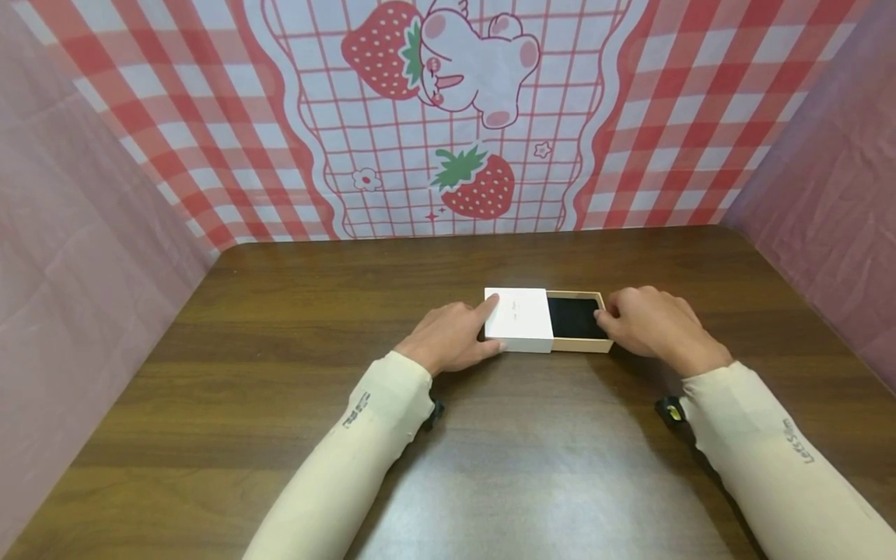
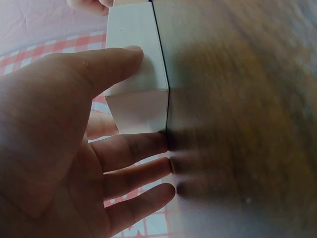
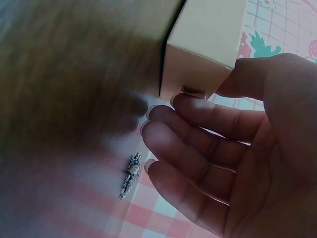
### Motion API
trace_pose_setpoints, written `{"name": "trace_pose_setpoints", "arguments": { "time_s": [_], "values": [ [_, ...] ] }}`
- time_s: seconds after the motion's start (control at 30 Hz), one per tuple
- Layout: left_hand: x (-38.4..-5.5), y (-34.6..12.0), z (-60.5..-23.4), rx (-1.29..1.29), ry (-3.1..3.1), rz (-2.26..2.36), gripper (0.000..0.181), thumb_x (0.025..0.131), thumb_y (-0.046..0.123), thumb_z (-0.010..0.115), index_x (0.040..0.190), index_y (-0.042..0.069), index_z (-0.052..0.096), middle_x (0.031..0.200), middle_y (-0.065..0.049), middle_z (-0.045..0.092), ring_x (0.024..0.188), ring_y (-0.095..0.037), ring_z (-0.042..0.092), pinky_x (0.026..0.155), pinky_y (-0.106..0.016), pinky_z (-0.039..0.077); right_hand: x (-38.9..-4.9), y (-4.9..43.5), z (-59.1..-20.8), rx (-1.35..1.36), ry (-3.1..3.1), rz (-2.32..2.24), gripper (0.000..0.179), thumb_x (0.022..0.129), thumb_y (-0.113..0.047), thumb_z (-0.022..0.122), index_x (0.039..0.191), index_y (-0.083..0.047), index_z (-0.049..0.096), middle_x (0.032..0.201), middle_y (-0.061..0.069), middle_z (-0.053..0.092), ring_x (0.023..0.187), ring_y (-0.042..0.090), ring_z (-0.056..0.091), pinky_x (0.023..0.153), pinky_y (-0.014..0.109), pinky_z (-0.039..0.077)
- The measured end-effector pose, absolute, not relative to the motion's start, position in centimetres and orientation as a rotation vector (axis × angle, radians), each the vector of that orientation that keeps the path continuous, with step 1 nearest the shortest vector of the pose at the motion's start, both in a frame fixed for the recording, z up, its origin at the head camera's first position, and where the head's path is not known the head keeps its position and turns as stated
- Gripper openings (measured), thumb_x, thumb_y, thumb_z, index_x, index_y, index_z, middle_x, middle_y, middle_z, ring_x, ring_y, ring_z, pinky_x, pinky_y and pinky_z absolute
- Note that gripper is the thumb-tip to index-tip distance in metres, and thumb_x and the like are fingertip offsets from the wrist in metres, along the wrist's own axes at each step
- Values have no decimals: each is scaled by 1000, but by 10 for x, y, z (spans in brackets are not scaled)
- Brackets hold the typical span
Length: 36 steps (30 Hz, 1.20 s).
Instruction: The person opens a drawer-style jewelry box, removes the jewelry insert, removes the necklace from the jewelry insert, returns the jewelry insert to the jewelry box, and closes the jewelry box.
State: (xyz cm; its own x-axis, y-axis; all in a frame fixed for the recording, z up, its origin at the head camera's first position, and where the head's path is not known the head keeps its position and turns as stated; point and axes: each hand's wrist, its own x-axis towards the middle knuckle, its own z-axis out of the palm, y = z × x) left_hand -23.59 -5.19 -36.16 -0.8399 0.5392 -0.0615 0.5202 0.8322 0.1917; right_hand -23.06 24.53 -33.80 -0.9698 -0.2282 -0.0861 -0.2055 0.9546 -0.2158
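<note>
A small white box sleeve [image 1: 519, 320] lies on the table, with its tan drawer [image 1: 582, 345] slid partway out to the right. Inside the drawer is a black lining [image 1: 570, 319]. My left hand [image 1: 451, 336] grips the sleeve near its left end, thumb along the near side; the other fingers spread beyond the end in the left wrist view. At the drawer's right end, my right hand [image 1: 651, 323] pinches the end wall, thumb over the top edge and fingertips by a small slot [image 3: 193, 91]. Beside those fingers lies a silver, chain-like ornament [image 3: 131, 176], hidden in the head view.
The brown wooden table [image 1: 280, 389] has a glossy reflection toward the front. Behind it hangs a red and white checked cloth [image 1: 665, 155] with strawberries, and pink cloths [image 1: 91, 233] hang at both sides.
</note>
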Motion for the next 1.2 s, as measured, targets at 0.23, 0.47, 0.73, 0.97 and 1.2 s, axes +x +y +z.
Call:
{"name": "trace_pose_setpoints", "arguments": {
  "time_s": [0.23, 0.47, 0.73, 0.97, 1.2],
  "values": [
    [-236, -52, -362, 854, 2904, 248, 77, 99, 51, 55, 161, 16, 25, 126, -11, 66, 107, -19, 63, 94, -39, 48, -231, 245, -339, -335, 2995, -313, 27, 98, -29, 59, 80, -11, 66, 67, 4, 53, 62, 21, 49, 54, 37, 39],
    [-236, -52, -362, 851, 2905, 249, 77, 99, 51, 55, 161, 16, 25, 127, -11, 65, 108, -19, 63, 94, -39, 48, -231, 245, -339, -356, 2998, -310, 26, 98, -30, 59, 80, -12, 65, 68, 3, 53, 63, 20, 49, 54, 37, 38],
    [-236, -52, -362, 852, 2905, 249, 77, 99, 51, 55, 161, 16, 25, 129, -11, 64, 111, -19, 62, 96, -39, 48, -230, 244, -339, -362, 2993, -317, 26, 98, -30, 60, 80, -11, 65, 68, 3, 53, 62, 20, 49, 54, 36, 39],
    [-235, -52, -362, 851, 2904, 254, 77, 99, 51, 55, 161, 16, 25, 130, -10, 64, 113, -19, 62, 97, -39, 47, -230, 244, -340, -370, 2992, -307, 26, 98, -30, 60, 81, -11, 65, 68, 3, 53, 63, 20, 49, 55, 37, 39],
    [-236, -53, -363, 852, 2902, 262, 77, 99, 51, 55, 161, 17, 26, 130, -11, 64, 112, -19, 62, 96, -39, 47, -230, 244, -340, -380, 3001, -297, 26, 98, -30, 60, 80, -12, 65, 68, 3, 53, 62, 20, 49, 55, 37, 39]
  ]
}}
